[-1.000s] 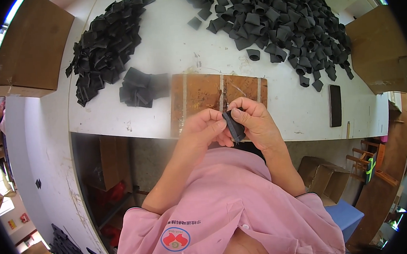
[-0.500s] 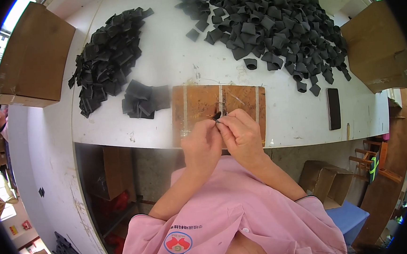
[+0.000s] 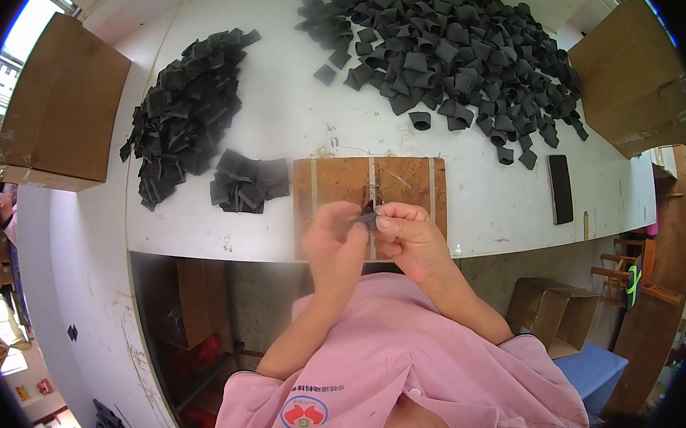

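Over the near half of a brown wooden board (image 3: 319,185), my left hand (image 3: 333,237) and my right hand (image 3: 413,242) meet with their fingertips close together. A small dark grey piece of sheet material (image 3: 368,217) is pinched between them, mostly covered by the fingers. Both hands are closed on it, thumbs against fingers. Pale strips run across the board from far to near. Just left of the board lies a small heap of flat dark grey pieces (image 3: 248,181).
A longer heap of flat dark pieces (image 3: 185,114) lies at the left. Many dark looped pieces (image 3: 443,56) cover the far right. A black phone (image 3: 561,189) lies near the right end. Cardboard boxes stand at left (image 3: 64,98) and right (image 3: 628,83). The table's front edge is close to my body.
My fingers have shifted on the dark piece, and more of it shows now. The left hand has opened out a little, the right has turned. The whole view has tipped slightly.
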Demonstrator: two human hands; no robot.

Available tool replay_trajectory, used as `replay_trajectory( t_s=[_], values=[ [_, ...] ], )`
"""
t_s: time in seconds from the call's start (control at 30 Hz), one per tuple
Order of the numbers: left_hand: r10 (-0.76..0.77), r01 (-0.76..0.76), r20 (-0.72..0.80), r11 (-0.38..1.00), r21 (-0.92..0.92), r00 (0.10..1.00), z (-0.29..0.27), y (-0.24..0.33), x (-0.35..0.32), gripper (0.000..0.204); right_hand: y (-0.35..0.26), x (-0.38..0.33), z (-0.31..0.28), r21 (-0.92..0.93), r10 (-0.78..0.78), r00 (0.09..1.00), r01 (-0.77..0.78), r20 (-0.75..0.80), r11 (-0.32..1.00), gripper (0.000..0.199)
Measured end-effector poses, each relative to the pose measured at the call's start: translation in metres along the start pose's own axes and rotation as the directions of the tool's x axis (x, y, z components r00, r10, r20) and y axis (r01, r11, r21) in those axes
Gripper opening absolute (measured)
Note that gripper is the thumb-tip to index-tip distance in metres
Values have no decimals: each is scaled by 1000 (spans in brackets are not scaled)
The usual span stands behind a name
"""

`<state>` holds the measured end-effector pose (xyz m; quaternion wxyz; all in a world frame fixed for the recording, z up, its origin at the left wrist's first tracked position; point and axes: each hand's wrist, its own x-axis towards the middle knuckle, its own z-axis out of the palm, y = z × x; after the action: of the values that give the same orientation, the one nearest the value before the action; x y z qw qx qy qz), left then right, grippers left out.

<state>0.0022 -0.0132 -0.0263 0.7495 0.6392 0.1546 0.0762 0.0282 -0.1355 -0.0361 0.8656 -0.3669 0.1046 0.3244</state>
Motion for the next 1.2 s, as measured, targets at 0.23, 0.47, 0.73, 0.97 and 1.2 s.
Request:
replay_trajectory(
  t_s=[0.23, 0.47, 0.73, 0.97, 1.2],
  values=[
    [-168, 204, 134, 918, -340, 977, -9, 19, 7, 14, -21, -4, 13, -101, 19, 988, -4, 152, 995, 17],
    [21, 611, 624, 178, -771, 781, -19, 68, 24, 22, -74, 1, 65, -581, -249, 914, 398, 321, 710, 22],
    [-97, 411, 433, 552, -726, 896, -23, 30, 27, 21, -53, 17, 37, -466, -107, 959, 224, 264, 856, 23],
    [-140, 517, 508, 401, -756, 850, -22, 24, 24, 19, -48, 33, 23, -391, -87, 943, 216, 323, 895, 23],
    [-27, 60, 106, 945, -321, 994, -9, 43, 16, 27, -49, 23, 26, -644, -355, 899, 432, 255, 631, 21]
  ],
)
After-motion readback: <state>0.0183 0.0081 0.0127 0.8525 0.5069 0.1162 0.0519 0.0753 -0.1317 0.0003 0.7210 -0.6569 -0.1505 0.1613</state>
